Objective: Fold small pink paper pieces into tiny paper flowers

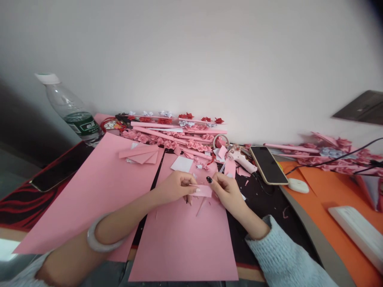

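Observation:
Between the thumb and fingers of my left hand (178, 187) is a small folded piece of pink paper (205, 191), held flat above the sheets. My right hand (226, 191) is closed at the paper's right end, its thumb with a dark nail over the edge; the fingertips behind are partly hidden. Below both hands lies a large pink sheet (185, 247), with a thin pink sliver (201, 207) on it. A small white paper square (182, 164) rests just beyond my left hand.
Another pink sheet (98, 191) bears cut pink pieces (140, 154). Behind are paper flowers (167, 143), a tape roll (220, 141) and a glue gun (242, 159). A phone (269, 165) lies right; a water bottle (73, 109) and dark phone (55, 173) are left.

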The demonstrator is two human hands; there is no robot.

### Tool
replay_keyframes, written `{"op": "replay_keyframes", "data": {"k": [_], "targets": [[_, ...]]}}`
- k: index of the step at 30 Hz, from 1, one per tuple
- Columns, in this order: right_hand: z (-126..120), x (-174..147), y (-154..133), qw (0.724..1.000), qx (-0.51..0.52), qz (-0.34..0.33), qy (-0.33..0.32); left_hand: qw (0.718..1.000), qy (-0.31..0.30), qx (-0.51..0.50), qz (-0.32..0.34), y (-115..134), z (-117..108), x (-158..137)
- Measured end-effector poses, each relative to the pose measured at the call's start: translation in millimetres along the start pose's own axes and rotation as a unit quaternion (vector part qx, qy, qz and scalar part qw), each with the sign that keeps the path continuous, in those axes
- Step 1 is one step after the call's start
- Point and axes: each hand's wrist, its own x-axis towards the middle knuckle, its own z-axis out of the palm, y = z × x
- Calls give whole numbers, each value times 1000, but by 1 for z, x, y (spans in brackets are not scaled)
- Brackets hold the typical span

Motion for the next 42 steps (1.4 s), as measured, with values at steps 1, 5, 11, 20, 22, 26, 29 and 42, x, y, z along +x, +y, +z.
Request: {"op": "replay_keyframes", "data": {"k": [1, 5, 11, 20, 22, 26, 29, 42], "targets": [[0, 0, -1, 1000, -3, -1, -14, 1000, 2, 0, 2, 0, 0, 0], [1, -1, -5, 997, -36, -16, -73, 1000, 3, 12, 12, -4, -1, 1], [2, -2, -6, 992, -74, -39, -89, 999, -10, 36, 35, -8, -1, 2], [2, -3, -7, 994, -73, -32, -80, 997, 33, 42, 55, -2, 0, 0], [2, -2, -8, 994, -67, -29, -78, 996, 36, 49, 58, -3, -1, 0], [1, -2, -8, 996, -58, -29, -67, 994, 51, 83, 58, -6, -3, 1], [1, -1, -6, 997, -54, -25, -49, 984, 100, 130, 67, -6, -5, 1], [2, -1, -1, 997, 41, 55, -24, 935, 64, 296, 183, -5, -4, 0]]}}
